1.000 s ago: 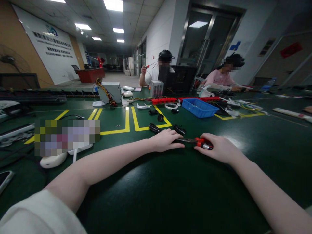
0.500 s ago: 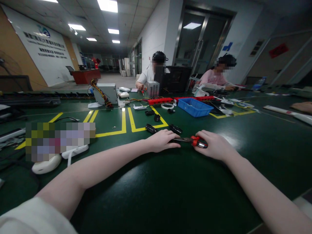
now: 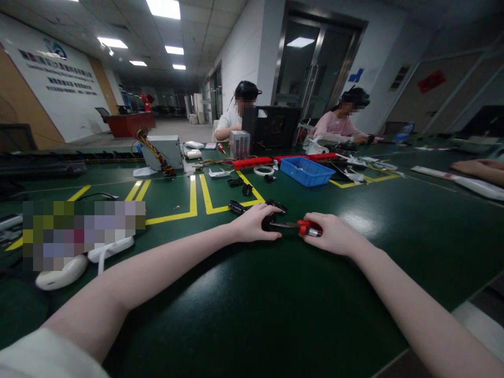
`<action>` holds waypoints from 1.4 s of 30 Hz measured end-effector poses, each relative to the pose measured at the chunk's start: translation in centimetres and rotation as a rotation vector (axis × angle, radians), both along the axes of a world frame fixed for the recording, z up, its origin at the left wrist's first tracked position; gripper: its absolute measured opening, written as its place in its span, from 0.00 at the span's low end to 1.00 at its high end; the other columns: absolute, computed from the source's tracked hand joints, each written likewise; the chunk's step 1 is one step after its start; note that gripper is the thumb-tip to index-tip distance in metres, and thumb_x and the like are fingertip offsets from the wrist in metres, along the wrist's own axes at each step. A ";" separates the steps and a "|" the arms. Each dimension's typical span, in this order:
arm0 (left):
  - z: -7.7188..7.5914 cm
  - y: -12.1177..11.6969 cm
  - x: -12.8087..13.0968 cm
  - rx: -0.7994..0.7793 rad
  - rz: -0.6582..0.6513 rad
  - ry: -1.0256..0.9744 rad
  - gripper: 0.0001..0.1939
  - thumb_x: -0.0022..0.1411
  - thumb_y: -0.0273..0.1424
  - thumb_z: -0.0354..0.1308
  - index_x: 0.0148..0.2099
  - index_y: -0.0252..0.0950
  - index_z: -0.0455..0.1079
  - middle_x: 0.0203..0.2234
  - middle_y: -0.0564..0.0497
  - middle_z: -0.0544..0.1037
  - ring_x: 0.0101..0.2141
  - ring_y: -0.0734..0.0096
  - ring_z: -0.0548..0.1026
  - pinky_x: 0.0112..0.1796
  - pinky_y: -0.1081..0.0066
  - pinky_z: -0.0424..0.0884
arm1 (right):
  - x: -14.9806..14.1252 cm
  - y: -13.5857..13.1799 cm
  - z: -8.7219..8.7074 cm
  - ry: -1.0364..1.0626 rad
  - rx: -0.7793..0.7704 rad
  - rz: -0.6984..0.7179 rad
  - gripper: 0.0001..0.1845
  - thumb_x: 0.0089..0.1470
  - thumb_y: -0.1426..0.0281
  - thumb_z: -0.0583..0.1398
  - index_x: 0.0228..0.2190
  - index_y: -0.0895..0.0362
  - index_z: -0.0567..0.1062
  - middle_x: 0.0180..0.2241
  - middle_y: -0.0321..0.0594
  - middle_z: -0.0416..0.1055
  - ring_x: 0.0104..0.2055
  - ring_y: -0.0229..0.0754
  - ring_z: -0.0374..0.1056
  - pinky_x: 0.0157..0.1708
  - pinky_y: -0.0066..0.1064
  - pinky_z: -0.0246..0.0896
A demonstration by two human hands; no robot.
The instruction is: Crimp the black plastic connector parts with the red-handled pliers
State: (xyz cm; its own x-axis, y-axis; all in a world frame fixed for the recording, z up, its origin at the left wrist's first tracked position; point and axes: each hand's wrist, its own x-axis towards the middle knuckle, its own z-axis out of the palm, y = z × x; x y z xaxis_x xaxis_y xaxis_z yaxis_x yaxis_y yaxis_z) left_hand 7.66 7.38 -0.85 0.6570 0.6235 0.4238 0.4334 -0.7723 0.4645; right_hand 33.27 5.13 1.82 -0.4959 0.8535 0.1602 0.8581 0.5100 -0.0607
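Note:
My right hand (image 3: 331, 231) is closed around the red handles of long-nosed pliers (image 3: 301, 227). Their metal jaws point left, toward my left hand (image 3: 255, 223). That hand curves around a small dark part (image 3: 268, 223), mostly hidden by the fingers, and the plier tips reach it. Whether the jaws grip the part cannot be made out. Just beyond my left fingers lie black plastic pieces (image 3: 237, 207) and another black piece (image 3: 276, 205), with a further one (image 3: 247, 189) farther back on the green table (image 3: 244, 315).
A blue bin (image 3: 307, 172) stands beyond my hands, near a white ring-shaped coil (image 3: 263, 170) and red strips (image 3: 252, 163). Back left is a metal power supply (image 3: 162, 152) with bundled wires. White devices (image 3: 63, 273) lie left. Two people work across the table; another person's forearm shows far right.
My left fingers and thumb have spread wider, and the dark part between them now shows. The view has shifted, so the surroundings appear farther left. The pliers stay in my right hand.

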 end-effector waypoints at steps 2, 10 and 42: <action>0.0 0.0 0.0 -0.008 0.038 -0.009 0.33 0.51 0.42 0.66 0.57 0.36 0.64 0.43 0.44 0.71 0.46 0.56 0.70 0.47 0.61 0.67 | -0.1 -0.1 0.1 0.007 0.007 0.004 0.11 0.49 0.60 0.58 0.34 0.53 0.69 0.32 0.37 0.71 0.32 0.42 0.67 0.29 0.30 0.55; 0.4 0.2 0.0 -0.127 0.060 0.018 0.24 0.51 0.47 0.65 0.45 0.37 0.71 0.40 0.47 0.73 0.41 0.60 0.72 0.44 0.65 0.67 | -0.2 -0.5 0.1 0.019 0.092 0.051 0.14 0.50 0.62 0.58 0.40 0.53 0.70 0.37 0.39 0.72 0.35 0.42 0.68 0.32 0.31 0.59; 0.5 0.1 -0.2 -0.131 -0.056 -0.010 0.18 0.52 0.42 0.65 0.41 0.36 0.72 0.39 0.48 0.71 0.40 0.64 0.72 0.43 0.67 0.68 | -0.7 -0.8 0.2 0.026 0.021 0.058 0.09 0.49 0.65 0.57 0.34 0.53 0.70 0.33 0.38 0.70 0.32 0.40 0.66 0.30 0.29 0.55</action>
